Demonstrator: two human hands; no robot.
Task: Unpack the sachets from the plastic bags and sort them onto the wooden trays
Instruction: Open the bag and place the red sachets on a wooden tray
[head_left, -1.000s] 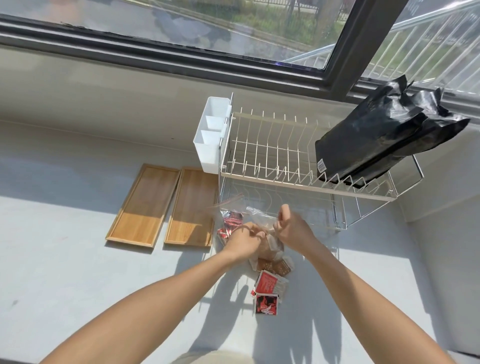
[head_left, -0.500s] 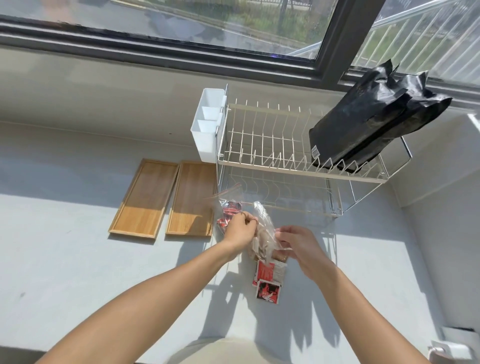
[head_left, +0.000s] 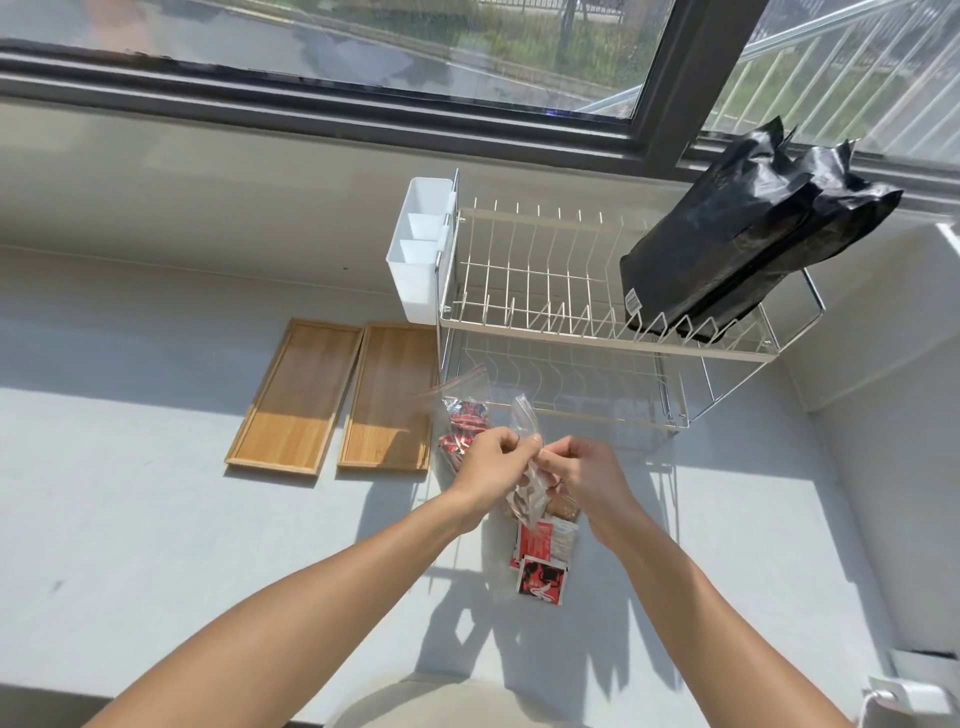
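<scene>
Hiding behind hands (head_left: 540, 475), bag mouth (head_left: 525, 415)

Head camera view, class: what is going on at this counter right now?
A person is holding a clear plastic bag between the left hand and right hand, both pinching its top as if to open it. A second bag of red sachets lies behind, and a few loose sachets lie on the counter. Both wooden trays have nothing on them yet.

The right hand (head_left: 587, 475) has moved in from beside the clear plastic bag (head_left: 527, 470) to pinch its top. It now meets the left hand (head_left: 493, 467), fingertips nearly touching, above the bag's brown contents.
</scene>
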